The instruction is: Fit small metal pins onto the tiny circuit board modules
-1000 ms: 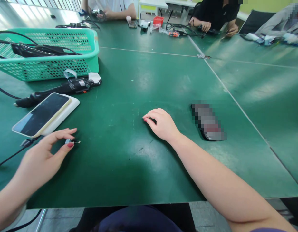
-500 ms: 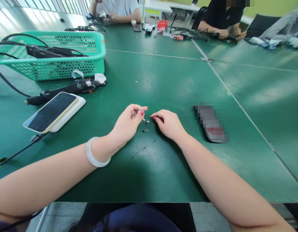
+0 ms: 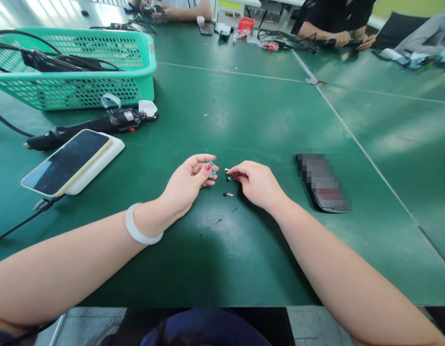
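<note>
Between thumb and fingers, my left hand (image 3: pixel 188 182) grips a small light-blue slotted part (image 3: pixel 212 169). My right hand (image 3: pixel 256 181) is closed at the table just to the right, its fingertips bunched together; whatever they pinch is too small to make out. By those fingertips lie a tiny white piece (image 3: pixel 226 169) and a small rectangular metal piece (image 3: pixel 231 179) with a dark end. A little nearer to me rests another small dark-and-silver piece (image 3: pixel 228 194).
At left stand a green mesh basket (image 3: pixel 99 91) with black tools and cables, a black electric screwdriver (image 3: pixel 110 120), and a phone (image 3: pixel 67 161) on a white block. A dark phone-shaped object (image 3: pixel 323 182) lies right. Two co-workers sit across the table.
My left hand has turned so that the light-blue part shows more. My right fingertips have come down onto the small pieces. The view has tilted slightly downward.
</note>
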Demonstrator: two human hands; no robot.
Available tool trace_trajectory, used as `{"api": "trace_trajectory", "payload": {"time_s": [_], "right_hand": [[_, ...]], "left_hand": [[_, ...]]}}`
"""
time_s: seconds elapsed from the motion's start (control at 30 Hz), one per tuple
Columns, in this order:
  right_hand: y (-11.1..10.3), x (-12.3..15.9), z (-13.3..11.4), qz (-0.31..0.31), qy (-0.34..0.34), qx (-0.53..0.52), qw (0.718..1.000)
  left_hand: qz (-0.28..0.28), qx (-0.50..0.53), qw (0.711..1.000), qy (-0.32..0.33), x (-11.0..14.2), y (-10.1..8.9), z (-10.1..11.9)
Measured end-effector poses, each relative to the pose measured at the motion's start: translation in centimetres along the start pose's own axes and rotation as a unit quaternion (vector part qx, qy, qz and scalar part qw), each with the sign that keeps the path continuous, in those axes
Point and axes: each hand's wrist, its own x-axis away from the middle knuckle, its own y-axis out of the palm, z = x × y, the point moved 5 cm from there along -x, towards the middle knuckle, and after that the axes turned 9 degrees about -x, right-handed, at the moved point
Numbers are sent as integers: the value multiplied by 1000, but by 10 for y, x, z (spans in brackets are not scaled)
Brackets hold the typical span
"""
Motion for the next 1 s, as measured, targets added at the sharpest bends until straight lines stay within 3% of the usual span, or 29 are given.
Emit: {"api": "trace_trajectory", "payload": {"time_s": [0.17,0.37,0.5,0.63,0.8,0.9,1.0], "right_hand": [[-8,2,-11,27,-4,7,1000],[2,15,-34,-100,3,38,994],[5,16,-33,-111,17,34,993],[-3,13,-28,-40,47,-101,993],[-4,11,-18,4,130,-360,924],[1,9,-13,6,155,-423,893],[4,9,-10,16,160,-446,881]], "left_hand": [[-12,7,1000,-14,-1,-1,-2],[9,45,999,-30,-4,-2,-6],[8,43,998,-43,-4,0,-6],[-17,24,999,-41,-2,4,-6],[-67,-17,997,-26,2,11,-3],[-73,-21,997,-21,3,12,-3],[-82,-23,996,-21,4,12,-3]]}}
